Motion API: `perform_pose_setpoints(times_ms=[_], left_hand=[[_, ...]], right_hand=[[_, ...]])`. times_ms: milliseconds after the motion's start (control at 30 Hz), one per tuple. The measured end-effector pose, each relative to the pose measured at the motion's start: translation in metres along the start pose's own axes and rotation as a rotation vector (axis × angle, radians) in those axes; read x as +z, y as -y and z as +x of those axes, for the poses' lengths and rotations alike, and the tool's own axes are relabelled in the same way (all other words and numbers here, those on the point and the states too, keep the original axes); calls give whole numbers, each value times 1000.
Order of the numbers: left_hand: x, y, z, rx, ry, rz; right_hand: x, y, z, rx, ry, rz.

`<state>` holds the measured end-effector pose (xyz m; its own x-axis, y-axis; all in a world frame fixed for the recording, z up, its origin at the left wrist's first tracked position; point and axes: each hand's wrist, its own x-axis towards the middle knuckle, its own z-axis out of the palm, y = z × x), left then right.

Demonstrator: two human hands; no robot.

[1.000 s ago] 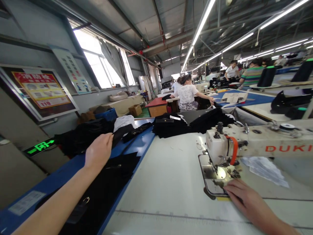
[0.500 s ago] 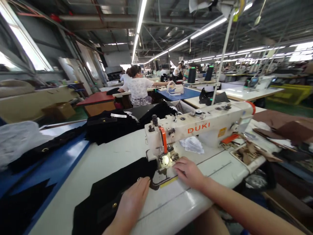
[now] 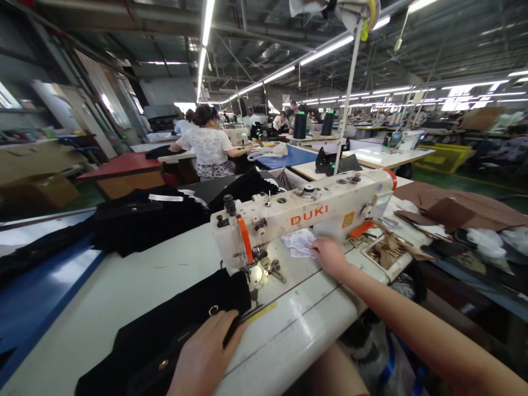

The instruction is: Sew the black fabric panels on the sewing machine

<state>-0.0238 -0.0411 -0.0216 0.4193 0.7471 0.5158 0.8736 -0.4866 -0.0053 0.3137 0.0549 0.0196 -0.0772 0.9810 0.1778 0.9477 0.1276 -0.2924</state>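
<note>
A black fabric piece (image 3: 173,308) with small gold-coloured metal fittings lies on the white sewing table, its far end beside the needle area of the sewing machine (image 3: 305,214). My left hand (image 3: 208,346) is closed on its near edge, with fabric showing between thumb and fingers. Under the machine arm lies a small stack of thin white labels (image 3: 297,243). My right hand (image 3: 330,256) reaches there, fingertips pinched at the right edge of the stack. How many it grips is hidden.
More black pieces (image 3: 144,217) lie behind on the left. A tray (image 3: 383,263) with metal fittings and scraps sits at the table's right. Brown material (image 3: 454,212) lies farther right. A co-worker (image 3: 208,143) sits ahead at another table.
My right hand has moved from beside the presser foot to the white labels under the machine arm. The view has turned right; my left hand remains on the black fabric.
</note>
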Motion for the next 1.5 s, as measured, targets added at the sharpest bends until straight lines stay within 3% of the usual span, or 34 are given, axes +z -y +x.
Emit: perform_pose_setpoints(times_ms=[200, 367, 533, 633, 733, 867, 1000, 1133, 1233, 1333, 1433, 1500], left_hand=[[2, 0, -1, -24, -24, 23], [-1, -7, 1, -26, -2, 33], [-17, -11, -3, -10, -50, -7], [-35, -13, -2, -65, -142, -45], [-49, -19, 4, 38, -172, -17], [-51, -25, 15, 272, -153, -5], [-40, -14, 21, 256, -172, -46], [-26, 6, 22, 200, -203, -43], [-19, 16, 24, 191, -197, -55], [-13, 21, 29, 181, -201, -89], [-9, 22, 35, 134, -184, -108], [-7, 21, 39, 119, -105, -109]], right_hand=[[-6, -1, 2, 26, -59, 76], [-16, 8, -5, -81, -20, 237], [-10, 47, -36, -370, 207, 551], [0, 77, -46, -481, 253, 616], [12, 107, -43, -544, 274, 637], [25, 135, -31, -486, 385, 770], [38, 140, -21, -296, 523, 1017], [50, 126, -17, -176, 386, 1105], [54, 114, -24, -198, 189, 969], [50, 110, -37, -428, 51, 736], [47, 113, -49, -732, 40, 469], [48, 116, -54, -853, 55, 317]])
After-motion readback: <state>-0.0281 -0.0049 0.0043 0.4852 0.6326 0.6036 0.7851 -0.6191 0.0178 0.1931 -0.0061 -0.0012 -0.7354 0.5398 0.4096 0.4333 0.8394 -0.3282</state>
